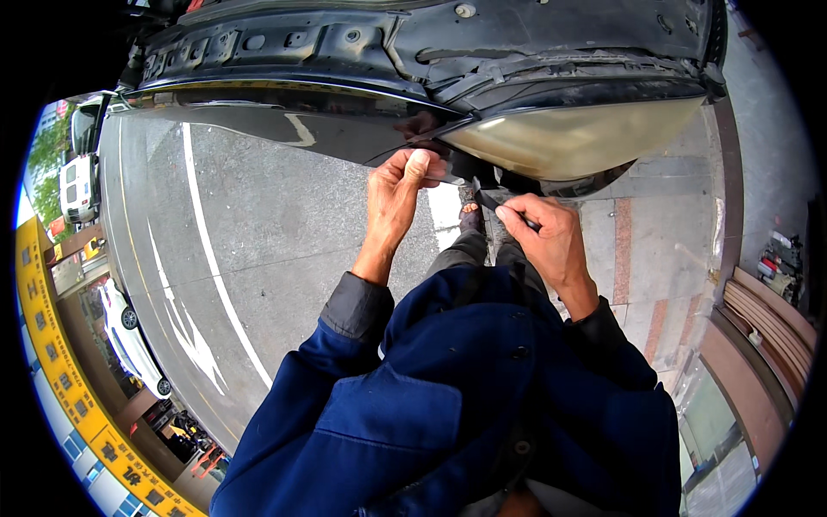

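Note:
A dark car body panel (327, 129) runs beside a cloudy, yellowed headlight (568, 138) on the front of a car, below its inner metal framework (301, 47). My left hand (396, 202) pinches a small piece at the panel's lower edge, just left of the headlight's tip; I cannot make out exactly what it is. My right hand (547, 241) is closed around a black-handled tool (487, 198), whose tip points up-left toward the gap under the headlight, near my left fingertips. The tool's far end is hard to make out.
My feet (469, 220) stand on pavement just below the car. A road with white markings (185, 189) stretches left, with a white car (129, 336), a van (79, 189) and yellow-signed shopfronts beyond. At the right are a brown ledge (758, 319) and a pile of small items (780, 267).

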{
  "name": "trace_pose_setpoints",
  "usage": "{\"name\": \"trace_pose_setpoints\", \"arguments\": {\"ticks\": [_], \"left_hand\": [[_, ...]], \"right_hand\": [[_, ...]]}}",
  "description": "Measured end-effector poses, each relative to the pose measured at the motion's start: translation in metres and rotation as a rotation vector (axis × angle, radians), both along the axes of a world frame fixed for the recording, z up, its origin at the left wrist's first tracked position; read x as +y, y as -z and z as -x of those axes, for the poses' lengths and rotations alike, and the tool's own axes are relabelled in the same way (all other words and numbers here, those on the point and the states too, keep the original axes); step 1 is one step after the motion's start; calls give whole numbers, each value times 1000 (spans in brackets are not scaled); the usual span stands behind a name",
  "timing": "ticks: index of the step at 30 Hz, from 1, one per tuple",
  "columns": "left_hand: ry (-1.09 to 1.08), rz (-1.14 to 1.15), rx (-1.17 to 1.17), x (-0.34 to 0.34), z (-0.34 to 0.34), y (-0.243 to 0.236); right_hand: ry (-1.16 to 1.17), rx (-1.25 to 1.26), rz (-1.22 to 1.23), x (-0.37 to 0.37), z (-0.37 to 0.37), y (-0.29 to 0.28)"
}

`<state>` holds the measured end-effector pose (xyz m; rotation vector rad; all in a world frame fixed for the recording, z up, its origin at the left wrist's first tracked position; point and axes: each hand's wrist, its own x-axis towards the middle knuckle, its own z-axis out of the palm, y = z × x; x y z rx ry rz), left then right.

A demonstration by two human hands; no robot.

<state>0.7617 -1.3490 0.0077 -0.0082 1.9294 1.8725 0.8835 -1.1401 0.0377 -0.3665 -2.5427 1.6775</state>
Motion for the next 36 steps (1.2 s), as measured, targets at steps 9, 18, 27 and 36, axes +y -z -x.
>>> {"name": "trace_pose_setpoints", "arguments": {"ticks": [9, 18, 27, 36], "left_hand": [[98, -240, -75, 5, -10, -31], [-108, -119, 31, 2, -15, -13], [-105, 417, 623, 17, -5, -20], [-39, 478, 938, 9, 11, -12]], "right_hand": [[-88, 244, -356, -19, 34, 0], [-11, 270, -405, -26, 32, -4], [156, -35, -151, -40, 42, 2], [172, -58, -126, -36, 44, 11]]}}
